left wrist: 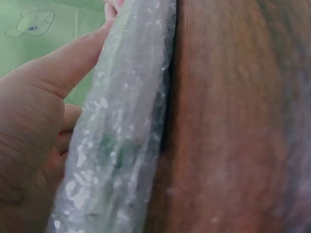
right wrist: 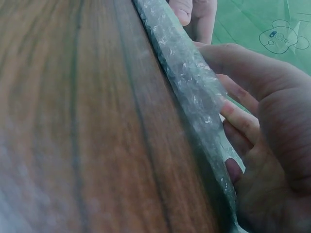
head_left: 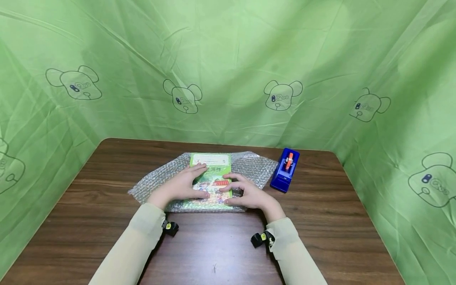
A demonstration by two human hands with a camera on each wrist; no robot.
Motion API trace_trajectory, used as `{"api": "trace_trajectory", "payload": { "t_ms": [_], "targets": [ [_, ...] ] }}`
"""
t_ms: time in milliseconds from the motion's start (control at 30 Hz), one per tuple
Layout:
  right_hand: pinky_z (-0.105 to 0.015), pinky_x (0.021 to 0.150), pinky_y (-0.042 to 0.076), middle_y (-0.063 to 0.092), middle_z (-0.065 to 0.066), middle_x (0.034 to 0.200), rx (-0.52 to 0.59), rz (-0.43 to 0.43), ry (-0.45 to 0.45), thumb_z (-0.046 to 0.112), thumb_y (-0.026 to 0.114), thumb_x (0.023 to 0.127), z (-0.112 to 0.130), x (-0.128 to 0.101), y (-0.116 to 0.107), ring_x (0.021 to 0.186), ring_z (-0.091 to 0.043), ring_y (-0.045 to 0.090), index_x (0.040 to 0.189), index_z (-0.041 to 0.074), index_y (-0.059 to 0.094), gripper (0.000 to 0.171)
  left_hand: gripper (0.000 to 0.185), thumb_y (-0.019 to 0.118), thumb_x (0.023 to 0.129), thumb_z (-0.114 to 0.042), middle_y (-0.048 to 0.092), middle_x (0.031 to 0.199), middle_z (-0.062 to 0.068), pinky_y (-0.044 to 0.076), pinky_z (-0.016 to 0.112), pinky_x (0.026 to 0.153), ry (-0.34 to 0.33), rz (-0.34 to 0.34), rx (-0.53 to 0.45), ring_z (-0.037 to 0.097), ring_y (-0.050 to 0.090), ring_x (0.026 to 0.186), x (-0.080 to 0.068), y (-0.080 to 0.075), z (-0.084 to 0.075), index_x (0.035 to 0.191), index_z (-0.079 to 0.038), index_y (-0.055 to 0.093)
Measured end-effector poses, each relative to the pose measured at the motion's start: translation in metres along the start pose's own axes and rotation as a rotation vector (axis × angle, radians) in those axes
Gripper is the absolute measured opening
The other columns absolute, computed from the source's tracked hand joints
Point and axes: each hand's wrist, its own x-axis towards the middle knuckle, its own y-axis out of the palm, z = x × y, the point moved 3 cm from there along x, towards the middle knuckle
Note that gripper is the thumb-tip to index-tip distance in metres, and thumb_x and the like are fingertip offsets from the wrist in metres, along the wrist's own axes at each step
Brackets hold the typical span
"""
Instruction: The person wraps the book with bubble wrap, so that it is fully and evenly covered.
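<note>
A green picture book (head_left: 211, 168) lies on a sheet of bubble wrap (head_left: 156, 178) in the middle of the wooden table (head_left: 213, 245). The wrap's near edge is folded up over the book's lower part. My left hand (head_left: 181, 186) rests flat on the book's left side, thumb stretched along the fold. My right hand (head_left: 249, 194) presses the fold at the lower right corner. In the left wrist view the left hand (left wrist: 29, 121) lies against the wrapped edge (left wrist: 121, 136). In the right wrist view the right hand (right wrist: 272, 121) has its fingertips on the wrap (right wrist: 189, 82).
A blue tape dispenser (head_left: 285, 170) with an orange part stands just right of the wrap. Green cloth printed with bear faces (head_left: 283, 95) walls the table at the back and on both sides. Bare wood (right wrist: 73, 121) runs from the wrap to the near edge.
</note>
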Motion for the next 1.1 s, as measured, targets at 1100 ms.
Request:
{"api": "trace_trajectory", "payload": {
  "t_ms": [1100],
  "targets": [
    [-0.077, 0.126, 0.011, 0.04, 0.003, 0.173, -0.023, -0.002, 0.002, 0.037, 0.087, 0.094, 0.004, -0.001, 0.001, 0.164, -0.033, 0.026, 0.13, 0.03, 0.079, 0.037, 0.101, 0.081, 0.092, -0.063, 0.026, 0.179, 0.01, 0.016, 0.066, 0.131, 0.047, -0.007, -0.089, 0.037, 0.024, 0.166, -0.001, 0.005, 0.014, 0.171, -0.014, 0.04]
  ]
}}
